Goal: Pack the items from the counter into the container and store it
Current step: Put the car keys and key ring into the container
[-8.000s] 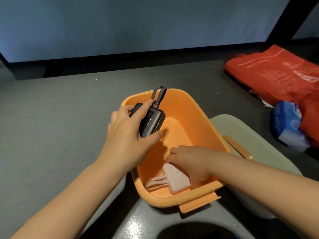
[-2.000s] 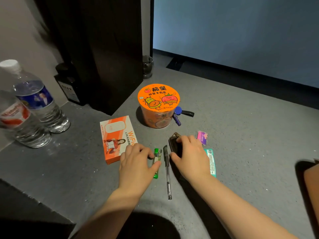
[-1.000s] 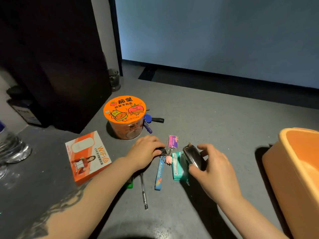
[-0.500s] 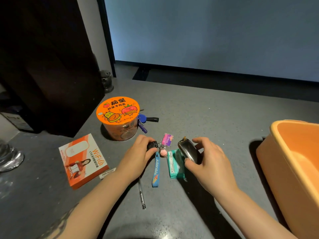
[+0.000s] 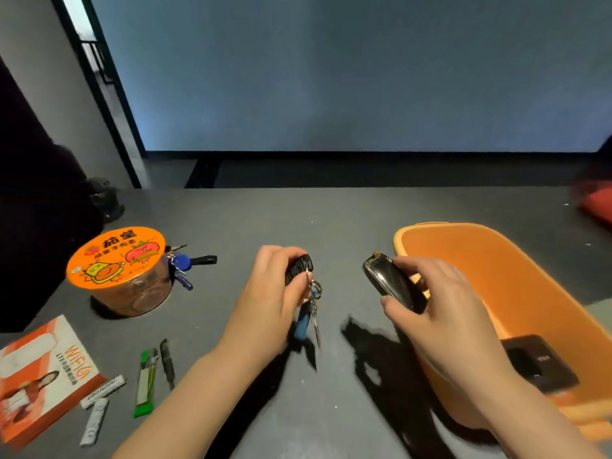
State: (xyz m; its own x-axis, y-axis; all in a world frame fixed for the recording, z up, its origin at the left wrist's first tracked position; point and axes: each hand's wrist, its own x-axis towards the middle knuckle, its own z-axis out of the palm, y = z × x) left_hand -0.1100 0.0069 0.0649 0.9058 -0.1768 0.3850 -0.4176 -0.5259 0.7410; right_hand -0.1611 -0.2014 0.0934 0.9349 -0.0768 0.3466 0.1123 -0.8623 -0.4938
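Note:
My left hand (image 5: pixel 273 298) is shut on a black key fob (image 5: pixel 298 269) lifted above the grey counter, with its key ring and blue lanyard (image 5: pixel 303 323) dangling below. My right hand (image 5: pixel 440 321) is shut on a dark glossy car key (image 5: pixel 385 280), held just left of the orange container (image 5: pixel 516 286). A black power bank (image 5: pixel 538 362) lies inside the container. On the counter at the left remain an orange-lidded noodle cup (image 5: pixel 121 271), a second bunch of keys (image 5: pixel 183 265), a green lighter (image 5: pixel 145 380), a pen (image 5: pixel 167 361) and an orange WiFi box (image 5: pixel 39 376).
Two small silver stick packets (image 5: pixel 99 404) lie by the WiFi box. A dark cabinet (image 5: pixel 33 226) stands at the far left with a small dark jar (image 5: pixel 106 198) beside it. Something red (image 5: pixel 596 202) lies at the far right edge. A wall rises behind the counter.
Both hands have lifted their keys off the counter and moved right toward the container. The view has swung right, so the container shows more and the green packet is out of sight.

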